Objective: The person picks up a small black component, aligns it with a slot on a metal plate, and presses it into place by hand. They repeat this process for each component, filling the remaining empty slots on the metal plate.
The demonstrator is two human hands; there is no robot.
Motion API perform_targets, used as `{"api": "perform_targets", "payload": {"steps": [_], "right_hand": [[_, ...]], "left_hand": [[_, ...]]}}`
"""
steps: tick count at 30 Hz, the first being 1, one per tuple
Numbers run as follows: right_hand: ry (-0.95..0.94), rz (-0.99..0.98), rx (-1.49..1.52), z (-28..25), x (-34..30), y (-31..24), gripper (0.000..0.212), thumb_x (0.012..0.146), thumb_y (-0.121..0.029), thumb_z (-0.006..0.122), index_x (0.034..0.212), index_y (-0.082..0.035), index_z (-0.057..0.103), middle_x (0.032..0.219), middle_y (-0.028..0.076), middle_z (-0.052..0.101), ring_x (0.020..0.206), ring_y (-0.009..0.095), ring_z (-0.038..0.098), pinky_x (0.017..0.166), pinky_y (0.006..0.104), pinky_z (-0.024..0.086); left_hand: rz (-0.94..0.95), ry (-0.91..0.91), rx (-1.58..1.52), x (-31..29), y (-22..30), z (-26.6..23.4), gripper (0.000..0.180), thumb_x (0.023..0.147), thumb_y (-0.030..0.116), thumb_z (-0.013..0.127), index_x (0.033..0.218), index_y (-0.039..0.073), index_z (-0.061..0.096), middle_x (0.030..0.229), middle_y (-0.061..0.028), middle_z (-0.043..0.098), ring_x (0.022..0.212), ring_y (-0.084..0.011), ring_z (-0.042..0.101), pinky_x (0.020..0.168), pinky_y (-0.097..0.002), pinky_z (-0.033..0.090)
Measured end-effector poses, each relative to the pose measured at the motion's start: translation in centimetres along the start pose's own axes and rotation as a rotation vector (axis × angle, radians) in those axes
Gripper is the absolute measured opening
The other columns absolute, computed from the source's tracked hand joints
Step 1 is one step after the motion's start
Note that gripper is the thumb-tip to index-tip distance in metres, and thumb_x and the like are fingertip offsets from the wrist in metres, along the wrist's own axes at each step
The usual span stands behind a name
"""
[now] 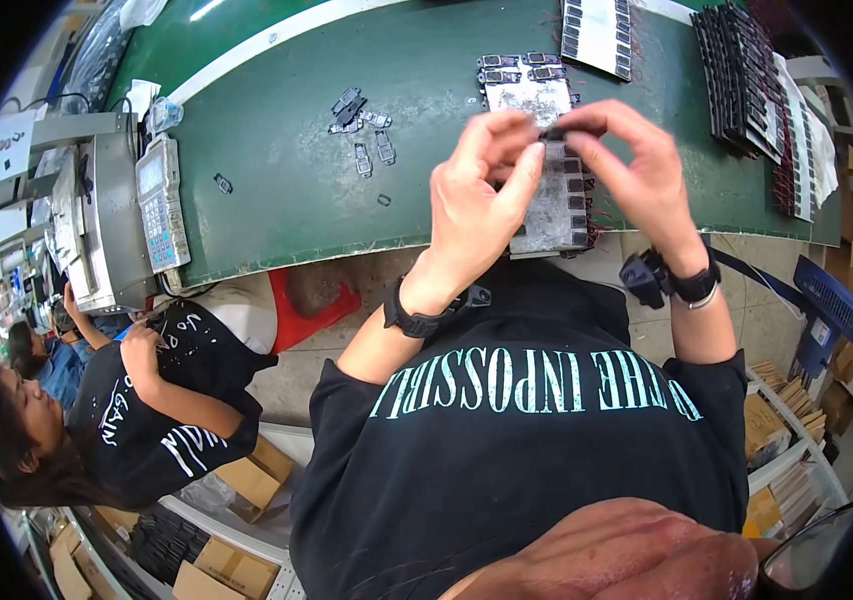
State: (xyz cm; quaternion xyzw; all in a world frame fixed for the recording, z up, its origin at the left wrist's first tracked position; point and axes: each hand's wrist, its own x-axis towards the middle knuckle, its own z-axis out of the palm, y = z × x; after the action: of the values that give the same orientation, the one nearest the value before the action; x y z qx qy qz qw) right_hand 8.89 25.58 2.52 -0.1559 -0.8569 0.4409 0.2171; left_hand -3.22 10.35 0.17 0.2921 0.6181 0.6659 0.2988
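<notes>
Green counter (276, 190) carried a pale board (544, 215) edged with small black modules (576, 203), two bare hands above.
Right hand (643, 162): grip pinched a small dark piece (550, 133) over the board; left hand (476, 198) had its fingertips beside it, grip blurred, couldn't tell if closed. Loose modules (386, 148) lay left; stacked boards (731, 80) sat far right.

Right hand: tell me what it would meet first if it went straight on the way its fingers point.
Probably the left hand: its fingertips lie just ahead of the right hand, by a small dark part, though blur leaves depth unclear.
</notes>
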Motion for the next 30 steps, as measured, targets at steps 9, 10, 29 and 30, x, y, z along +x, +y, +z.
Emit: {"api": "perform_targets", "payload": {"steps": [9, 10, 29, 30], "right_hand": [[0.043, 0.053, -0.252, -0.2, 3.0, 4.1, 0.017, 0.091, -0.008, 0.066, 0.106, -0.003, 0.069, 0.093, 0.005, 0.067, 0.078, 0.013, 0.058, 0.074, 0.0255, 0.049], [0.063, 0.037, -0.273, -0.1, 2.9, 4.1, 0.017, 0.09, -0.009, 0.066, 0.106, -0.003, 0.069, 0.094, 0.005, 0.067, 0.077, 0.013, 0.058, 0.073, 0.0257, 0.049], [0.109, -0.2, -0.527, -1.0, -6.2, 4.2, 0.012, 0.087, -0.006, 0.068, 0.098, -0.003, 0.068, 0.096, 0.009, 0.065, 0.091, 0.029, 0.061, 0.08, 0.0383, 0.048], [0.088, -0.176, -0.517, -0.9, -6.7, 4.3, 0.013, 0.087, -0.005, 0.068, 0.099, -0.003, 0.067, 0.097, 0.009, 0.065, 0.091, 0.03, 0.061, 0.08, 0.0388, 0.048]], "left_hand": [[0.061, 0.048, -0.018, -0.5, 0.3, -1.1, 0.021, 0.098, 0.004, 0.06, 0.118, -0.003, 0.06, 0.114, -0.0147, 0.07, 0.095, -0.017, 0.071, 0.078, -0.0264, 0.057], [0.055, 0.028, -0.003, -0.7, 0.2, -1.1, 0.021, 0.099, 0.004, 0.059, 0.118, -0.004, 0.059, 0.113, -0.0157, 0.07, 0.096, -0.0185, 0.071, 0.077, -0.0266, 0.058], [0.268, 0.423, 1.022, -6.5, -3.6, -8.3, 0.017, 0.085, 0.013, 0.074, 0.1, 0.005, 0.072, 0.091, -0.0096, 0.069, 0.079, -0.0251, 0.067, 0.072, -0.0342, 0.055], [0.234, 0.406, 1.071, -7.0, -4.0, -8.1, 0.019, 0.083, 0.014, 0.076, 0.099, 0.006, 0.072, 0.09, -0.0099, 0.068, 0.081, -0.0273, 0.067, 0.073, -0.0364, 0.055]]}}
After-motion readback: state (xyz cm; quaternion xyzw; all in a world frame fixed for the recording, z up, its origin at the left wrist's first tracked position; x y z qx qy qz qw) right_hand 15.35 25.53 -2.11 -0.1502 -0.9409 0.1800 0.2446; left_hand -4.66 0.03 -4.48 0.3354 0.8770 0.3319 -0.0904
